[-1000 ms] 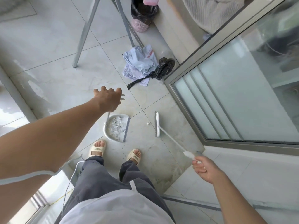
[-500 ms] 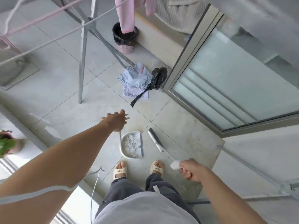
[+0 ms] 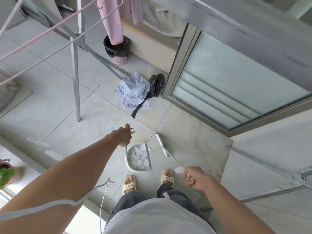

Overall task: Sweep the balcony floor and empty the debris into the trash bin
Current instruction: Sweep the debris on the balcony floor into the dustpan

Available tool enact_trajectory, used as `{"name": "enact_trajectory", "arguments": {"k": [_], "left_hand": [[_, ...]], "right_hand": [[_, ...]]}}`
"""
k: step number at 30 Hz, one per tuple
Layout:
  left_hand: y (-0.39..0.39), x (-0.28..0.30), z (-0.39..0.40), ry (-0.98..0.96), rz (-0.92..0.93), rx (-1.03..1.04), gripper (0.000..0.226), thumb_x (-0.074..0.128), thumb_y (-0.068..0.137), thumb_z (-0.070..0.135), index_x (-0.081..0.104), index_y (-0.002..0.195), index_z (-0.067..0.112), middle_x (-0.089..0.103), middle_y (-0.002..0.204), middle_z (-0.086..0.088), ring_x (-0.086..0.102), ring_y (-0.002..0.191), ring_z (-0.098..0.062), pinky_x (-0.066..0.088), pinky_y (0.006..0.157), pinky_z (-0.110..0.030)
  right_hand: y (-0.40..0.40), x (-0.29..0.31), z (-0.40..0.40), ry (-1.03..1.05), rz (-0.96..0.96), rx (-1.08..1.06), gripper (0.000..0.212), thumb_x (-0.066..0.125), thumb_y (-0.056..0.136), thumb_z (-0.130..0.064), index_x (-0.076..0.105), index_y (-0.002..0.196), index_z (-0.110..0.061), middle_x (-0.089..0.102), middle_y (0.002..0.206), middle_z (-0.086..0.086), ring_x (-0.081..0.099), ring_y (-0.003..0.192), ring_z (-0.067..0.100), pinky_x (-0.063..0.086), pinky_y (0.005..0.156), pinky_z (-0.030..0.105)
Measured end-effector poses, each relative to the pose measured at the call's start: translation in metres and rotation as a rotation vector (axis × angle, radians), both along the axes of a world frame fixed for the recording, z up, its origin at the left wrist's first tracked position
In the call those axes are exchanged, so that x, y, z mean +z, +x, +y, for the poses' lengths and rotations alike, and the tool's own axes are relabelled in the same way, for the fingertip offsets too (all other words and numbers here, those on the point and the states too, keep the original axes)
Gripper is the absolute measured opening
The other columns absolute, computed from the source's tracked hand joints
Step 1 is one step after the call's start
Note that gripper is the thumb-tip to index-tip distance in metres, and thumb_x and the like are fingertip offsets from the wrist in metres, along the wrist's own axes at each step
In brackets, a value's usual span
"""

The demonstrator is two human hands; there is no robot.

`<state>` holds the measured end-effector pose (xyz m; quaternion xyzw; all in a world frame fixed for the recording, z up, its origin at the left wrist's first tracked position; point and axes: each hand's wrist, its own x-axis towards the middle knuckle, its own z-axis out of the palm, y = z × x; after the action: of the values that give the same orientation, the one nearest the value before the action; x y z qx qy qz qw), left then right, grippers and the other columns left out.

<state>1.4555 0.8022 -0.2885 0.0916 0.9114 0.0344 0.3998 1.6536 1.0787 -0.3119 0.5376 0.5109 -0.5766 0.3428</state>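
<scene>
The dustpan sits on the floor tiles just ahead of the person's feet, loaded with pale debris. The left hand rests atop its upright handle; finger grip cannot be determined. The broom head lies just right of the dustpan; the right hand clenches its handle. The bag-lined trash bin stands well beyond, past crumpled paper.

drying rack on tiles | pink garment hanging | potted plant far left | sliding glass door right
</scene>
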Motion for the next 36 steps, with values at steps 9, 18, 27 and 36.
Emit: {"name": "enact_trajectory", "arguments": {"k": [9, 18, 27, 36], "left_hand": [[0.009, 0.000, 0.001, -0.017, 0.050, 0.021, 0.038, 0.043, 0.100, 0.026, 0.034, 0.134, 0.010, 0.056, 0.127, -0.015, 0.057, 0.114, -0.033, 0.045, 0.093, -0.041], [0.013, -0.001, 0.008, -0.061, -0.060, -0.032, 0.037, 0.039, 0.100, 0.020, 0.024, 0.130, 0.005, 0.047, 0.126, -0.018, 0.054, 0.111, -0.035, 0.044, 0.090, -0.044], [0.018, -0.002, 0.005, -0.071, -0.053, -0.034, 0.042, 0.040, 0.100, 0.017, 0.021, 0.136, 0.006, 0.046, 0.128, -0.018, 0.054, 0.110, -0.033, 0.044, 0.086, -0.041], [0.024, -0.005, 0.007, -0.071, -0.053, -0.064, 0.040, 0.039, 0.099, 0.017, 0.022, 0.133, 0.007, 0.046, 0.127, -0.018, 0.054, 0.111, -0.035, 0.046, 0.090, -0.044]], "right_hand": [[-0.006, 0.028, 0.086, -0.139, 0.093, -0.244, 0.010, 0.038, 0.098, -0.002, 0.041, 0.106, -0.007, 0.046, 0.065, 0.008, 0.030, 0.033, 0.004, 0.019, 0.025, 0.015], [0.019, -0.004, 0.015, 0.033, 0.016, 0.079, 0.022, 0.038, 0.089, 0.004, 0.055, 0.103, 0.004, 0.047, 0.066, 0.009, 0.036, 0.042, 0.009, 0.023, 0.034, 0.019], [0.003, 0.038, 0.092, -0.262, 0.076, -0.213, 0.009, 0.041, 0.096, -0.001, 0.041, 0.102, -0.008, 0.045, 0.064, 0.007, 0.029, 0.033, 0.004, 0.016, 0.026, 0.014], [0.000, 0.025, 0.050, -0.159, 0.093, -0.097, 0.012, 0.038, 0.095, 0.001, 0.041, 0.089, -0.009, 0.048, 0.062, 0.007, 0.030, 0.035, 0.005, 0.019, 0.028, 0.015]]}}
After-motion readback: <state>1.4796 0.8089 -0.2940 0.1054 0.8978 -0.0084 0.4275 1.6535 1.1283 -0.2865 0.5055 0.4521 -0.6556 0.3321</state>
